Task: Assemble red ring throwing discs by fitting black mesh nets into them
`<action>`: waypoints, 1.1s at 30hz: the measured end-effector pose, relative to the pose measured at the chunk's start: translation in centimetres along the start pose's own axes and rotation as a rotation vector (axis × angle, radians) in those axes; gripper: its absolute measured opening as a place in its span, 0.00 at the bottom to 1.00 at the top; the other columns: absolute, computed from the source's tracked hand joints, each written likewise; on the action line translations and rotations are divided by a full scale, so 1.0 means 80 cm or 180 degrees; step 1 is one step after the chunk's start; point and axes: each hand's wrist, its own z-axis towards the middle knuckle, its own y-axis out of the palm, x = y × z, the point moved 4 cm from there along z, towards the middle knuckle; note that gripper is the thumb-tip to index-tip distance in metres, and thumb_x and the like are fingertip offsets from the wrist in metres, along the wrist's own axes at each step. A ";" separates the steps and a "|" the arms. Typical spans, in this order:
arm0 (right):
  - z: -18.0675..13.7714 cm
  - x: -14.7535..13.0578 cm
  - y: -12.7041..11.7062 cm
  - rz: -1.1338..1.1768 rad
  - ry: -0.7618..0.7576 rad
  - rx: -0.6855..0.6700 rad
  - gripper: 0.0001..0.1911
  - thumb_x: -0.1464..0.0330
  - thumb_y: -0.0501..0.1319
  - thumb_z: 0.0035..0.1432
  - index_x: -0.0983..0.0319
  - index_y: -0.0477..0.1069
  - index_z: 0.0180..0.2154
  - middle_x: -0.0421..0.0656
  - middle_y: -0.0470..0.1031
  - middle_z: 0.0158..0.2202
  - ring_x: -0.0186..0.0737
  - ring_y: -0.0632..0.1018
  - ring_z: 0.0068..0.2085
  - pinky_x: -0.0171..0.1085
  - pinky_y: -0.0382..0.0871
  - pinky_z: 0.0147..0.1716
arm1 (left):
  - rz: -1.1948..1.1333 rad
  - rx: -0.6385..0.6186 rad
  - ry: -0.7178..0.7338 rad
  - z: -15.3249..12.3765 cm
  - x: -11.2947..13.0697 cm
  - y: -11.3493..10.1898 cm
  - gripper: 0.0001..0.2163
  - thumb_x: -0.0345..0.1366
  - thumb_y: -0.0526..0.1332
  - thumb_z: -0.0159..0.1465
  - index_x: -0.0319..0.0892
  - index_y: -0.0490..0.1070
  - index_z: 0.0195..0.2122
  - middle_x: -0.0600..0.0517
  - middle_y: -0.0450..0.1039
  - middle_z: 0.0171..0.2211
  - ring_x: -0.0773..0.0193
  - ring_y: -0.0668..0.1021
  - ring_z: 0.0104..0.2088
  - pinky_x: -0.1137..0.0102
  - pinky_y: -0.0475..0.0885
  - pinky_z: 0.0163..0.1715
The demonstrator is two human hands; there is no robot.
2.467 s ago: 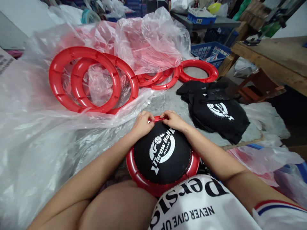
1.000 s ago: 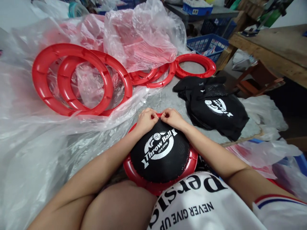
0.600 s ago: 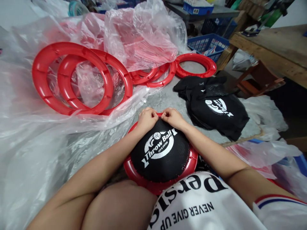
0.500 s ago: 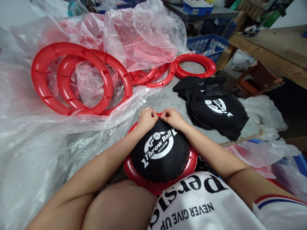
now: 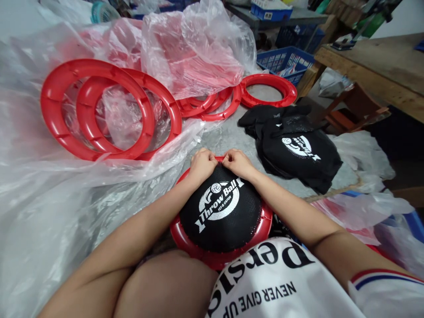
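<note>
On my lap rests a red plastic ring [image 5: 183, 242] with a black mesh cloth [image 5: 228, 229] stretched across it, printed "Throw Ball" in white. My left hand [image 5: 203, 164] pinches the cloth's far edge at the ring's rim. Right beside it, my right hand [image 5: 237, 162] is closed on the same edge, its fingertips a small gap from the left ones. Both hands hide the exact bit of cloth between the fingers. Ahead to the right lies a pile of black mesh cloths [image 5: 298, 150] with the same white print.
Two large red rings [image 5: 49, 106] lean on clear plastic sheeting [image 5: 29, 198] at the left. Another red ring [image 5: 288, 95] lies flat beyond the cloth pile. Blue baskets [image 5: 281, 57], a wooden bench [image 5: 374, 66] and a small brown chair [image 5: 357, 108] stand behind at the right.
The view has shifted very slightly. Both hands keep their pinch at the same far edge, and the ring and cloth look unmoved.
</note>
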 end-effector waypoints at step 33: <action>0.005 0.012 0.007 0.0356 -0.0079 0.0035 0.11 0.73 0.61 0.57 0.61 0.78 0.41 0.43 0.81 0.43 0.42 0.76 0.44 0.40 0.68 0.50 | 0.1286 -0.0055 0.0630 -0.054 -0.011 -0.044 0.08 0.31 0.58 0.63 0.42 0.76 0.40 0.43 0.74 0.45 0.49 0.75 0.51 0.57 0.71 0.56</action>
